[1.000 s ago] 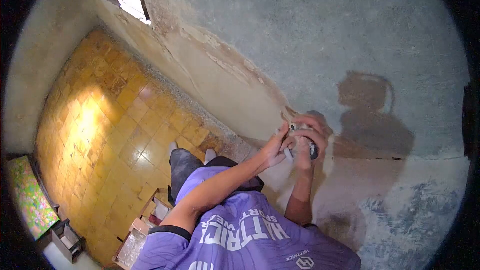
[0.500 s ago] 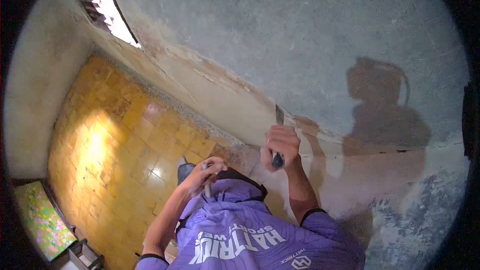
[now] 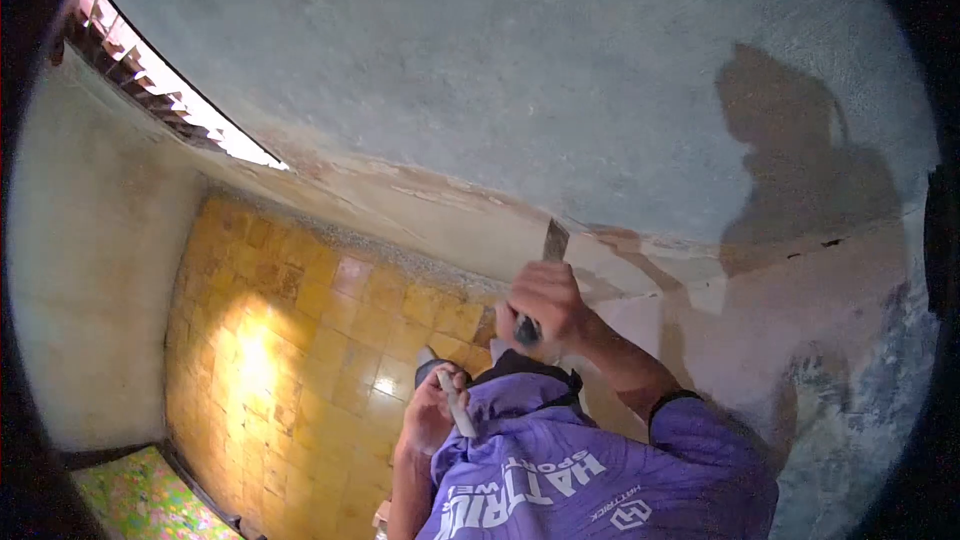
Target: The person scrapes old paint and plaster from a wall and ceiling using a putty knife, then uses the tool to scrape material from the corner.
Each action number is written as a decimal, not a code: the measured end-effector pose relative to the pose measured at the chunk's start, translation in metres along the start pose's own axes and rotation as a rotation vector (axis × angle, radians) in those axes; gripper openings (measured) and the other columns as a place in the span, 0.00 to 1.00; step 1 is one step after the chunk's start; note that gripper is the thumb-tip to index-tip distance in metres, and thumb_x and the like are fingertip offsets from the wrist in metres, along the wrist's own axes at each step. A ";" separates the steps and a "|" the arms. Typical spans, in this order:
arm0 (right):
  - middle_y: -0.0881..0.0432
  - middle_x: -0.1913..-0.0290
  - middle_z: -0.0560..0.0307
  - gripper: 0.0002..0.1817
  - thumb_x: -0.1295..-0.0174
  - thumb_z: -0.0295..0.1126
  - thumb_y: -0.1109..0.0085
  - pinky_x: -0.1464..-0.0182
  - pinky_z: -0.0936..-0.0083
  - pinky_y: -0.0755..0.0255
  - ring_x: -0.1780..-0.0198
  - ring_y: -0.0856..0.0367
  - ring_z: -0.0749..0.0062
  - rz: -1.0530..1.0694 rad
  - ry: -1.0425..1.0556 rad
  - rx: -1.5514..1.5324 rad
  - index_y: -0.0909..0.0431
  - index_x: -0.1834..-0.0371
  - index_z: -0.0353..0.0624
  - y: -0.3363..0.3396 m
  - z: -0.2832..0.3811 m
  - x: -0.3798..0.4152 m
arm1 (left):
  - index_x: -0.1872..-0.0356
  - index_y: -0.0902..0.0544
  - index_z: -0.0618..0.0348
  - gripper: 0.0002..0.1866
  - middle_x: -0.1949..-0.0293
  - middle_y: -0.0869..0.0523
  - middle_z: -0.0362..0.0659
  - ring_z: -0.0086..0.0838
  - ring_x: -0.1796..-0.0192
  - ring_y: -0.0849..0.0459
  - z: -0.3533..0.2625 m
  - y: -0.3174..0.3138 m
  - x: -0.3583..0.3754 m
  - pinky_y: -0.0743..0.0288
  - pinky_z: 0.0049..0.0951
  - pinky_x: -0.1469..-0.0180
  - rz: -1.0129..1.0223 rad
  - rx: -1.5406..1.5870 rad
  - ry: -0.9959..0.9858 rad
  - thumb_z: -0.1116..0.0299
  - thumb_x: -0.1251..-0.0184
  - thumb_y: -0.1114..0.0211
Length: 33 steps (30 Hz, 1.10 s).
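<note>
My right hand (image 3: pixel 545 302) is closed around the handle of a scraper (image 3: pixel 555 240), with the dark handle end showing below the fist. The flat metal blade points up at the wall (image 3: pixel 480 90), its tip overlapping the line where grey-blue paint meets a pale lower band. Lower and to the left, in front of my purple shirt (image 3: pixel 530 470), my left hand (image 3: pixel 432 408) grips a short light grey stick-like piece (image 3: pixel 458 405) that slants down past the fingers. What that piece is cannot be made out.
Yellow floor tiles (image 3: pixel 330 390) lie below to the left, with a bright patch of light. A slatted window opening (image 3: pixel 170 95) is at upper left. A green floral surface (image 3: pixel 150 495) stands at lower left. My shadow (image 3: pixel 800 160) falls on the wall at right.
The view has turned, so floor and window sit lower. My right hand has shifted left in view with the scraper. My left hand has turned, showing more of the grey piece.
</note>
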State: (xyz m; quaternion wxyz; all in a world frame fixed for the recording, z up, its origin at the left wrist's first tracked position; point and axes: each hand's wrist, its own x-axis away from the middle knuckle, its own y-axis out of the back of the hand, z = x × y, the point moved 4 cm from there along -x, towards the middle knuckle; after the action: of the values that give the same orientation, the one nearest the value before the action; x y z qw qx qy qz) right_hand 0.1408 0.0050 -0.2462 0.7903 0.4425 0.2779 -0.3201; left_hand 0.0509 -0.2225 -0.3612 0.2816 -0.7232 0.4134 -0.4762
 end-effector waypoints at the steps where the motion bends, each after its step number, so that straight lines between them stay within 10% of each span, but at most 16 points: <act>1: 0.29 0.83 0.60 0.11 0.64 0.28 0.33 0.77 0.66 0.33 0.82 0.26 0.60 -0.019 -0.003 -0.025 0.29 0.83 0.47 0.006 0.005 0.001 | 0.46 0.25 0.61 0.17 0.60 0.21 0.41 0.30 0.59 0.20 0.000 0.004 0.000 0.24 0.25 0.57 0.005 -0.024 0.001 0.69 0.33 0.36; 15: 0.34 0.86 0.56 0.16 0.52 0.28 0.33 0.75 0.64 0.35 0.84 0.30 0.52 -0.236 -0.381 0.160 0.34 0.86 0.44 -0.017 -0.067 0.048 | 0.53 0.20 0.61 0.09 0.60 0.15 0.37 0.18 0.60 0.17 -0.012 0.014 0.002 0.23 0.20 0.64 -0.403 -0.458 -0.079 0.73 0.31 0.33; 19: 0.28 0.71 0.55 0.11 0.44 0.28 0.37 0.70 0.70 0.33 0.73 0.26 0.64 -0.212 -0.435 -0.059 0.30 0.63 0.42 -0.003 -0.005 0.037 | 0.60 0.22 0.59 0.06 0.68 0.18 0.34 0.14 0.66 0.22 -0.023 -0.012 0.010 0.29 0.18 0.65 -0.419 -0.984 -0.237 0.72 0.30 0.33; 23: 0.31 0.53 0.43 0.19 0.40 0.26 0.39 0.58 0.66 0.29 0.62 0.27 0.55 -0.200 -0.438 -0.233 0.33 0.48 0.38 -0.015 -0.012 0.058 | 0.57 0.23 0.64 0.08 0.64 0.16 0.41 0.22 0.63 0.18 -0.018 0.000 0.007 0.21 0.25 0.62 -0.377 -0.947 -0.305 0.70 0.27 0.37; 33: 0.27 0.78 0.59 0.13 0.48 0.31 0.26 0.69 0.68 0.33 0.71 0.24 0.64 -0.114 -0.368 -0.114 0.26 0.77 0.44 0.029 0.014 0.043 | 0.62 0.26 0.64 0.09 0.66 0.19 0.41 0.19 0.66 0.21 -0.019 -0.042 0.011 0.27 0.19 0.64 -0.419 -1.064 -0.453 0.78 0.33 0.32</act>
State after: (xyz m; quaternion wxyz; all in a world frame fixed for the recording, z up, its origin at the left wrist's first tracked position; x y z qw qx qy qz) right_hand 0.1926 -0.0064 -0.2558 0.8320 0.3146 0.1713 -0.4236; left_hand 0.0497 -0.2107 -0.3150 -0.1366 -0.9137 0.3732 -0.0844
